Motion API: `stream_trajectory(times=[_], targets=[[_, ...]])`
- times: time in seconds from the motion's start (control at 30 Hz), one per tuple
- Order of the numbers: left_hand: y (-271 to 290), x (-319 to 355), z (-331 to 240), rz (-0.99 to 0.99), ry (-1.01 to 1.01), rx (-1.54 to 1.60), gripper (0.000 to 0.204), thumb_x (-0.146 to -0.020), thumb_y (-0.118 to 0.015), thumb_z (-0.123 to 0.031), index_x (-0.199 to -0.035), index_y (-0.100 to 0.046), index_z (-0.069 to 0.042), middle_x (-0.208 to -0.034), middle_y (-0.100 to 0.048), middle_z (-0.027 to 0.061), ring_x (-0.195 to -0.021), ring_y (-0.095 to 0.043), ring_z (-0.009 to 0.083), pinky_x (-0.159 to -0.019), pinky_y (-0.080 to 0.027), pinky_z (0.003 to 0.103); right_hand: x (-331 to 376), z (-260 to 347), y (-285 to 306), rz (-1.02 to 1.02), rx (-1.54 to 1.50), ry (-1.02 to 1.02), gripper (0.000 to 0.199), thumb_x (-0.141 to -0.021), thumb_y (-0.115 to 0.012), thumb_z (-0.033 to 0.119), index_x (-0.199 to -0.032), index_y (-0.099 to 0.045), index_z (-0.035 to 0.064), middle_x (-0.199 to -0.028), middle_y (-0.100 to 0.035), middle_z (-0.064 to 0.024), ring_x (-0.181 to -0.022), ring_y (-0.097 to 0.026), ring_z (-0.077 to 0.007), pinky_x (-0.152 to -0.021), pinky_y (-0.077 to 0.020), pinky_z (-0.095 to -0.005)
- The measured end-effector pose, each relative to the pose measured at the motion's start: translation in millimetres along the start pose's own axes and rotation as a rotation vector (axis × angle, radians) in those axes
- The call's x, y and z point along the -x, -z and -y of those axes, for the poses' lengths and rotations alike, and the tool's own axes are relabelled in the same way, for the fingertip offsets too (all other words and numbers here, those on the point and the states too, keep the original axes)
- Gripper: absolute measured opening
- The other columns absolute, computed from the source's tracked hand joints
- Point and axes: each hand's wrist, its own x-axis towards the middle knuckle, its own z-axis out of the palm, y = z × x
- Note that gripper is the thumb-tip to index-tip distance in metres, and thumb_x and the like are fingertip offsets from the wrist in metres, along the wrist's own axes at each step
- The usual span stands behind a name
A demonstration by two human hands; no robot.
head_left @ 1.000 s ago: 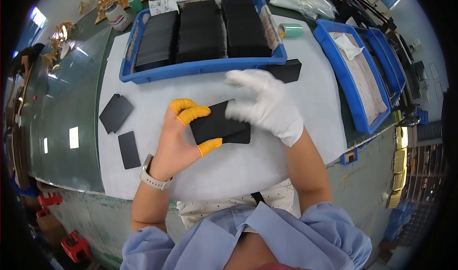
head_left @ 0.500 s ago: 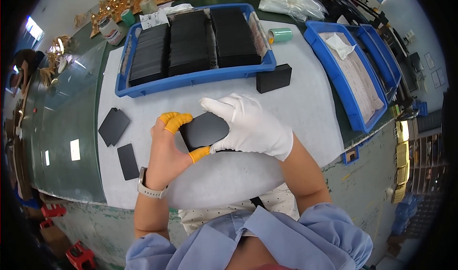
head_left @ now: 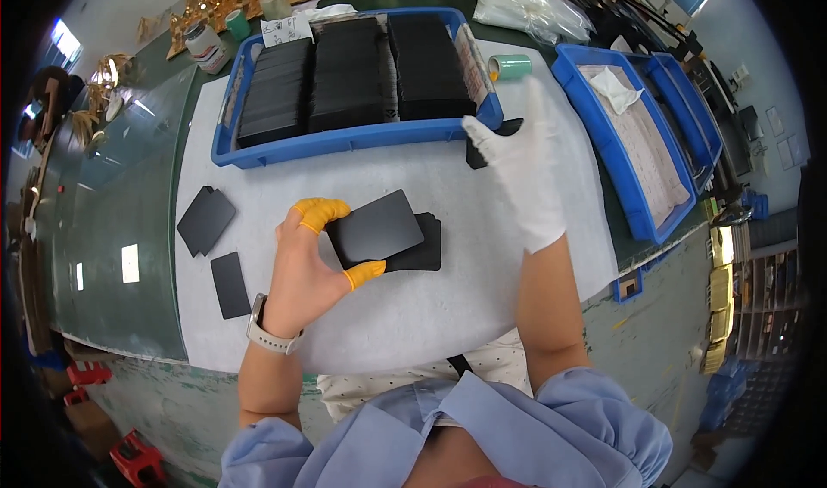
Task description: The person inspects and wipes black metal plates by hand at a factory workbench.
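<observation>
My left hand [head_left: 314,260], with yellow finger cots on its tips, grips a smooth dark rectangular plate [head_left: 372,228] by its left end, fingers on the far edge and thumb on the near one. Partly beneath that plate lies a small stack of black plates [head_left: 428,248] on the white cloth. My right hand [head_left: 523,174], in a white glove, is stretched out with the thumb apart from the fingers and holds nothing. It is beside a black block-like stack [head_left: 478,154], which it partly covers. Motion smears its fingers.
A blue tray [head_left: 353,141] packed with rows of black plates [head_left: 345,74] stands at the far side. Loose black plates [head_left: 207,221] lie at left on the white cloth [head_left: 362,320]. Blue trays [head_left: 637,204] stand at right, near a green roll [head_left: 514,66].
My right hand has let go of the dark plate and moved away right and far, toward the black stack. My left hand keeps its grip, and the stack beneath has come into view.
</observation>
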Motion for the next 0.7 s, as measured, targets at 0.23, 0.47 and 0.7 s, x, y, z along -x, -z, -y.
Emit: stream_trajectory(times=[0.23,0.47,0.7], targets=[[2.1,1.3,-6.2,0.014,-0.004,-0.022,0.070,-0.063,-0.100,-0.020,-0.122,-0.066,-0.003,-0.120,-0.064,0.0135,-0.115,-0.056,0.0317,-0.102,-0.037,0.043,2.0,-38.3,-20.9,0.012,0.693,-0.270,0.120,-0.068,-0.096,0.041,-0.156,-0.029,-0.0038,-0.155,-0.044,-0.0273,-0.146,-0.042,-0.0406,-0.118,-0.0416,-0.0448],[6.9,5.0,-3.1,0.004,0.024,0.025,0.068,-0.065,-0.098,-0.022,-0.122,-0.066,-0.003,-0.120,-0.065,0.0146,-0.117,-0.055,0.0342,-0.103,-0.037,0.045,-3.9,-58.4,-29.7,-0.088,0.537,-0.236,0.102,-0.064,-0.089,0.024,-0.149,-0.040,-0.0066,-0.136,-0.054,-0.0290,-0.128,-0.055,-0.0466,-0.107,-0.0508,-0.0463],[7.0,5.1,-0.9,0.070,-0.059,-0.002,0.067,-0.069,-0.094,-0.030,-0.124,-0.068,-0.002,-0.123,-0.060,0.0173,-0.119,-0.051,0.0362,-0.103,-0.038,0.046,-7.7,-71.5,35.8,0.126,0.761,-0.226,0.077,-0.059,-0.087,0.022,-0.124,-0.058,-0.0089,-0.120,-0.065,-0.0322,-0.114,-0.066,-0.0445,-0.098,-0.0552,-0.0464]])
